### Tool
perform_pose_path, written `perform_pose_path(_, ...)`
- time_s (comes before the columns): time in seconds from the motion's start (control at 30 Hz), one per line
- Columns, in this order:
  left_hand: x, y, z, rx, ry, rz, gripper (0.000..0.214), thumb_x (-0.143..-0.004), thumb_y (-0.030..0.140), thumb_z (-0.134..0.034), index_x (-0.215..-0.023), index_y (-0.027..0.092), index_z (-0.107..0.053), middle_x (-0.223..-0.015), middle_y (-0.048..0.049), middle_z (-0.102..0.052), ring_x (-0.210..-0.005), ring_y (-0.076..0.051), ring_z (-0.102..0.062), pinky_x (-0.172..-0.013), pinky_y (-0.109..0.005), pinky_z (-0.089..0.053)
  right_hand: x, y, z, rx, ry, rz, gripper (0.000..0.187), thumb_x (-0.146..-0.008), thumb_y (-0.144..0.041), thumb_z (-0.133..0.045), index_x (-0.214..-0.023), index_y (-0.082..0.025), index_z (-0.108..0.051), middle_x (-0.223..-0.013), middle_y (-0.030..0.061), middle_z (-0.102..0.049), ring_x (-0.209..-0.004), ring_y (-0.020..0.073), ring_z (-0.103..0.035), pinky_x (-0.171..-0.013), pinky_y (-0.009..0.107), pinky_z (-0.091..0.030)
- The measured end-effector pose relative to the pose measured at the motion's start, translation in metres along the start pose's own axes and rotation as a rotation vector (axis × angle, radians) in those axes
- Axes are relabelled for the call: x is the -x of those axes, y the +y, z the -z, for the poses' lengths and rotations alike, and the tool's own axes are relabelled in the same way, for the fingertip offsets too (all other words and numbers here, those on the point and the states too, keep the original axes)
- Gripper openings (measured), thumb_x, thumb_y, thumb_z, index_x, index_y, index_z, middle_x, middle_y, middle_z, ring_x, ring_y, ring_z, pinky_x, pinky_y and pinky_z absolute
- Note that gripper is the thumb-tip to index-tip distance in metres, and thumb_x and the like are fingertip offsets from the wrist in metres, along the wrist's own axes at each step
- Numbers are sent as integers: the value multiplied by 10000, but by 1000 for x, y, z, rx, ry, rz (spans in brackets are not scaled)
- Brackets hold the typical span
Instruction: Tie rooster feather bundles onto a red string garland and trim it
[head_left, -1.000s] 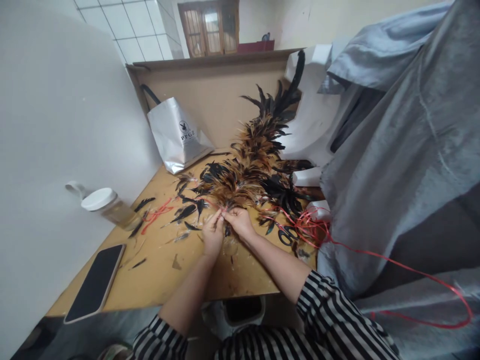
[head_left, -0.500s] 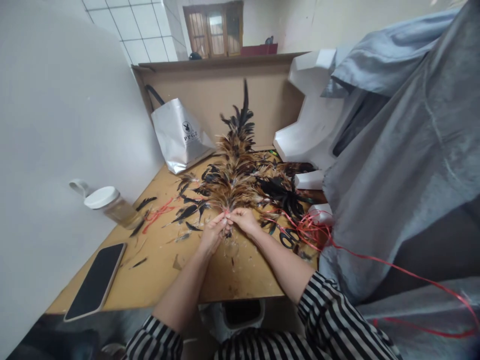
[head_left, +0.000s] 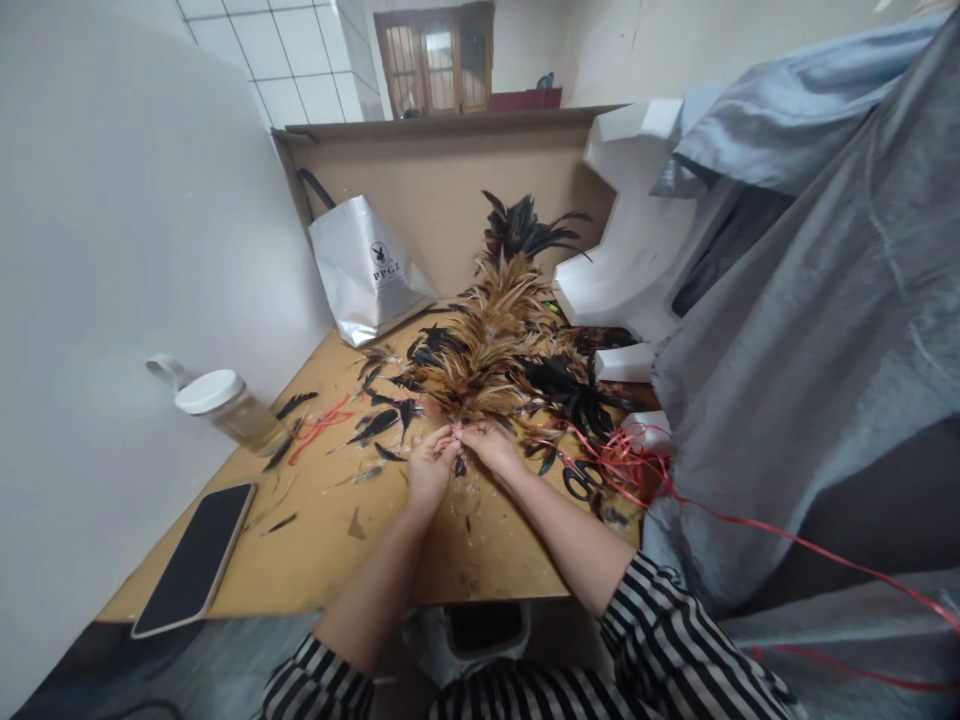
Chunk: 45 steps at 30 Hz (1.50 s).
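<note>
A long feather duster-like bundle, brown with a black tip, stretches from my hands toward the back of the table. At its near end my left hand is closed in a pinch, its fingertips by a bit of red. My right hand pinches the same end from the other side, thumb and fingers together. The fingertips of both hands nearly meet. What exactly lies between them is too small to make out, though red string or tape shows there. Loose black feathers lie right of the bundle.
Black-handled scissors and tangled red string lie to the right, beside hanging grey cloth. On the left are a phone and a lidded bottle. A silver bag and white foam stand behind.
The feather bundle has turned, its black tip swinging to the right and drooping lower. Both hands stay together at its near end. The view has shifted slightly.
</note>
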<state>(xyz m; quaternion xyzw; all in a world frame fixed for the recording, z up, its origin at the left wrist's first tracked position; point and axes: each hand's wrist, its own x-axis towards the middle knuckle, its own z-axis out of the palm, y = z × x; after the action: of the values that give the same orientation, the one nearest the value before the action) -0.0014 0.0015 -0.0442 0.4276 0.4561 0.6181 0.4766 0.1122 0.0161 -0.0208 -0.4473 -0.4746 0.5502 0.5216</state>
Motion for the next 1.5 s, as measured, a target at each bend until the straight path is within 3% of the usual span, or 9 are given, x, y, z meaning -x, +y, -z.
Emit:
perform_pose_path(0.07, 1, 2, 0, -31, 14, -11, 352, -541, 221, -758, -872, 136, -672, -728, -51, -700, -670, -153, -642, -677, -285, -502, 0, 1, -3, 4, 14, 6, 191, -592, -348, -685, -576, -178, -602, -583, 19, -639, -576, 161, -587, -582, 272, -458)
perform_pose_path(0.27, 3, 13, -1, -111, -36, -29, 109, -578, 160, -701, -681, 148, -668, -645, -37, -676, -639, -169, -632, -616, -269, -490, 2, -5, -7, 102, 49, 222, 109, -554, -190, -648, -660, -178, -623, -709, 18, -670, -695, 183, -605, -665, 291, -486)
perform_pose_path(0.53, 0, 6, 0, -100, 11, -68, 148, -541, 170, -719, -663, 146, -639, -641, -31, -663, -600, -134, -601, -598, -237, -465, 0, 3, -6, 308, 117, 270, 47, -621, -244, -615, -618, -197, -617, -677, 45, -667, -705, 212, -600, -626, 307, -482)
perform_pose_path(0.7, 1, 6, -2, -83, -11, -62, 164, -556, 183, -705, -651, 159, -574, -556, 18, -594, -502, -88, -531, -504, -187, -395, -1, 2, -6, 222, 85, 191, 109, -596, -276, -616, -571, -177, -578, -580, 22, -615, -551, 154, -536, -539, 267, -430)
perform_pose_path(0.83, -1, 4, -2, -56, -41, -69, 203, -562, 187, -713, -687, 159, -556, -572, 29, -582, -514, -80, -525, -521, -183, -395, 2, -5, -6, 182, 81, 184, 97, -589, -262, -610, -569, -177, -568, -605, 25, -614, -567, 154, -536, -546, 268, -427)
perform_pose_path(0.97, -4, 2, 4, -67, -190, -55, 176, -601, 226, -713, -696, 145, -589, -655, -11, -620, -614, -112, -569, -583, -213, -434, 7, -11, -2, 193, 22, 237, 52, -596, -224, -581, -579, -179, -562, -597, 13, -600, -586, 151, -530, -538, 252, -421)
perform_pose_path(1.13, -1, 9, 12, -126, -354, 70, 204, -663, 332, -684, -665, 140, -614, -523, 13, -558, -414, -75, -440, -422, -196, -345, 10, -17, 2, 139, -74, 167, 92, -599, -223, -589, -548, -175, -529, -526, -8, -555, -500, 119, -484, -487, 236, -395)
perform_pose_path(1.33, -4, 14, 14, -168, -321, 57, 170, -617, 305, -706, -649, 140, -677, -550, 2, -612, -452, -84, -471, -474, -206, -375, 5, -13, 3, 266, -25, 116, 215, -607, -260, -627, -468, -162, -496, -434, -32, -476, -427, 75, -394, -425, 201, -316)
perform_pose_path(1.5, -7, 12, 14, -224, -226, -7, 145, -559, 248, -718, -660, 144, -703, -609, -6, -657, -555, -118, -543, -570, -228, -425, 3, -7, 4, 275, -61, 90, 259, -637, -374, -639, -577, -124, -606, -514, 6, -569, -474, 92, -455, -457, 203, -352)
